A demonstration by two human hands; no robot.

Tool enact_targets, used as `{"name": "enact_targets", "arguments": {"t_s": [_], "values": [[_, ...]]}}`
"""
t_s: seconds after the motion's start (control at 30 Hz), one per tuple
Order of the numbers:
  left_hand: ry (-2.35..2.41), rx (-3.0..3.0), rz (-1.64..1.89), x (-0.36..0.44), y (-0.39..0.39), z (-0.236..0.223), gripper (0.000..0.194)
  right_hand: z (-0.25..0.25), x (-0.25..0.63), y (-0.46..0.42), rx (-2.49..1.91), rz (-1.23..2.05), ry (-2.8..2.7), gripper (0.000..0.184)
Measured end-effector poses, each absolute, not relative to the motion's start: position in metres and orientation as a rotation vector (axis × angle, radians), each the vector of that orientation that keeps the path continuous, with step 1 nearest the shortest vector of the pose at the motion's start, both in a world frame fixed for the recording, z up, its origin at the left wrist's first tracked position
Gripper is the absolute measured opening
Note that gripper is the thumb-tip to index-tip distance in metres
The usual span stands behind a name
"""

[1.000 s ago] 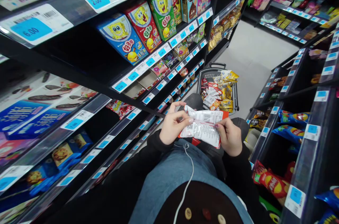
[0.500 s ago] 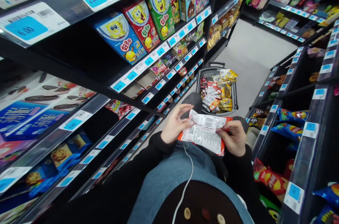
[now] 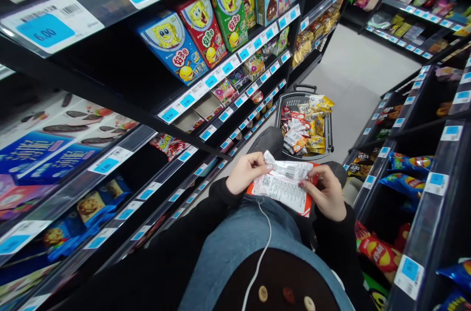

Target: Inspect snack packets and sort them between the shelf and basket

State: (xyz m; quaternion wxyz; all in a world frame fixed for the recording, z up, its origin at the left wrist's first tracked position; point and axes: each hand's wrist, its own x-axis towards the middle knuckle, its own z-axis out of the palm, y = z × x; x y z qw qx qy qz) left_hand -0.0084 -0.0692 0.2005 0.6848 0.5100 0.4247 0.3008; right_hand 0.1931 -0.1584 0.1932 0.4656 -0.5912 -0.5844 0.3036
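A red and white snack packet lies across my lap, its printed back with a barcode turned up. My left hand pinches its upper left edge between thumb and fingers. At the upper right edge my right hand grips the packet, thumb and fingertips closed on the wrapper. Just beyond my knees a dark shopping basket stands on the floor, holding several yellow, red and white snack packets.
To the left rise shelves with price tags, cartoon snack boxes and blue biscuit boxes. Close on my right, another rack carries chip bags. Grey floor runs beyond the basket. A white cable hangs down my front.
The fingers of my left hand have curled in and closed more on the packet's edge. My right fingers have shifted along its upper right corner. The view has moved slightly.
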Motion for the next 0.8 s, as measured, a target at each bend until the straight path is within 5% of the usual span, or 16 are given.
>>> {"name": "enact_targets", "arguments": {"t_s": [0.23,0.37,0.47,0.6,0.8], "values": [[1.007,1.112,0.984,-0.003,-0.075,0.203,0.036,0.188,0.189,-0.160,-1.373,0.882,-1.170,0.057],[0.930,1.004,1.006,-0.001,-0.074,0.201,0.056,0.191,0.189,-0.157,-1.425,0.839,-1.202,0.028],[0.897,1.115,0.783,-0.005,-0.071,0.198,0.043,0.190,0.189,-0.159,-1.471,0.592,-1.313,0.010],[0.957,1.585,0.798,-0.018,-0.065,0.204,0.026,0.195,0.195,-0.165,-1.480,0.174,-1.580,0.001],[0.712,2.309,0.853,-0.036,-0.055,0.234,0.019,0.211,0.207,-0.173,-1.400,-0.254,-1.805,0.011]]}}
